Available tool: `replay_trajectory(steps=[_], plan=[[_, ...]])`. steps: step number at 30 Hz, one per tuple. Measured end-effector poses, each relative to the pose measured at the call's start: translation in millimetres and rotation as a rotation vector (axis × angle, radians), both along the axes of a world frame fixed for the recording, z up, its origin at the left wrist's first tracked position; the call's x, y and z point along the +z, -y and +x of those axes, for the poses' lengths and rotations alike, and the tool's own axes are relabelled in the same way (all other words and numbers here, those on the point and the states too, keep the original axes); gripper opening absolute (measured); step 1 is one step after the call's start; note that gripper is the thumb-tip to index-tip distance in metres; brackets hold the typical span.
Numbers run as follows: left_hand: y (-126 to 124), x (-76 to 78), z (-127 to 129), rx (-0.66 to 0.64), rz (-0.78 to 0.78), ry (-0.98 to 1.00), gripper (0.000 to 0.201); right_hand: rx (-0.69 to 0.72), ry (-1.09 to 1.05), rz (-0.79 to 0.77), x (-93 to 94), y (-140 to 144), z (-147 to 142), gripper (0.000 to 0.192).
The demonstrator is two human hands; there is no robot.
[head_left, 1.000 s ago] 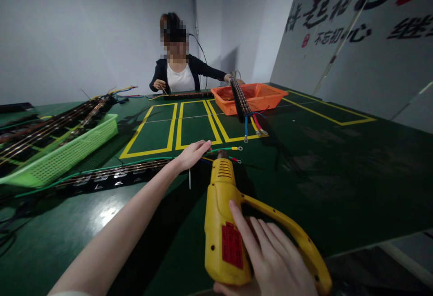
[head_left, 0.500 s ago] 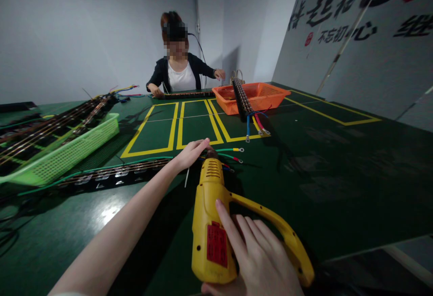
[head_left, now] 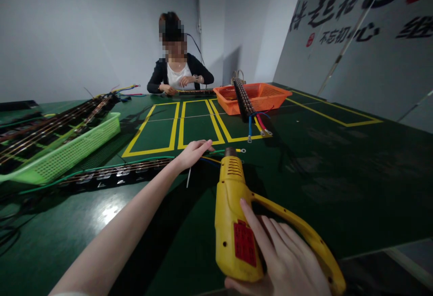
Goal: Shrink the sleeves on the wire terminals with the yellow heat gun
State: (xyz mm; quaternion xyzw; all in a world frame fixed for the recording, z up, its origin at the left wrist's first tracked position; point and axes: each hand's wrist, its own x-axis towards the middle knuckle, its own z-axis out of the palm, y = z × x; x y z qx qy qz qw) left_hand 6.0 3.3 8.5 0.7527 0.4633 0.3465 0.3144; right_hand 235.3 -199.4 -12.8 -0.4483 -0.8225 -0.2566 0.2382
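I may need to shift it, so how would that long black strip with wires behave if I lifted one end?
The strip is long and thin, so it would probably sag or flex. Its loose wires by the left hand would likely dangle and snag. It lies flat, so rolling looks unlikely.

The right hand (head_left: 287, 264) wraps the handle of a yellow heat gun (head_left: 237, 224), index finger laid along its body, nozzle aimed toward the middle of the green table (head_left: 338, 169). The left hand (head_left: 192, 152) rests, fingers extended, on the wired end of a long black terminal strip (head_left: 115, 174), green and blue wires (head_left: 216, 154) just beside its fingertips. A green basket (head_left: 61, 154) sits near the left edge, an orange basket (head_left: 257, 97) toward the far edge. A person (head_left: 177, 72) sits at the far edge.
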Motion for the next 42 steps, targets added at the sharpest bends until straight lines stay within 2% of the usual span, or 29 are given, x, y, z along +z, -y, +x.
replay_trajectory(steps=[5, 11, 18, 26, 28, 30, 32, 35, 37, 39, 42], plan=[[0.1, -0.1, 0.4, -0.002, 0.008, 0.001, 0.06, -0.044, -0.001, 0.019, -3.3, 0.6, 9.5, 0.098], [1.2, 0.2, 1.1, 0.008, 0.002, -0.017, 0.062, -0.049, 0.046, 0.018, -1.2, 1.0, 9.4, 0.105], [2.9, 1.5, 1.1, -0.013, 0.023, -0.009, 0.063, -0.052, 0.024, 0.007, -1.3, -2.2, -6.3, 0.105], [5.4, 2.7, 4.1, -0.003, 0.072, -0.019, 0.061, 0.061, -0.013, -0.056, 3.5, -4.7, -32.3, 0.108], [6.1, 4.3, 4.8, -0.012, 0.09, -0.009, 0.06, 0.071, -0.036, -0.021, 2.5, -6.4, -36.3, 0.103], [9.7, 8.8, 0.9, -0.021, 0.161, -0.046, 0.056, 0.07, -0.052, 0.023, 0.0, -9.2, -38.3, 0.085], [17.5, 15.3, -11.6, -0.033, 0.276, -0.167, 0.049, 0.063, -0.037, 0.08, -5.1, -12.9, -39.1, 0.063], [34.6, 22.8, -50.4, 0.013, 0.365, -0.437, 0.039, 0.058, -0.027, 0.153, -18.2, -18.6, -40.8, 0.06], [45.6, 22.7, -85.5, 0.045, 0.304, -0.591, 0.038, 0.028, -0.094, 0.183, -27.6, -21.4, -42.4, 0.062], [53.5, 18.5, -119.9, 0.087, 0.239, -0.675, 0.047, -0.002, -0.144, 0.189, -33.1, -23.0, -42.6, 0.064], [58.3, 10.1, -154.7, 0.15, 0.114, -0.773, 0.063, 0.064, -0.035, 0.148, -31.3, -23.2, -38.9, 0.06]])
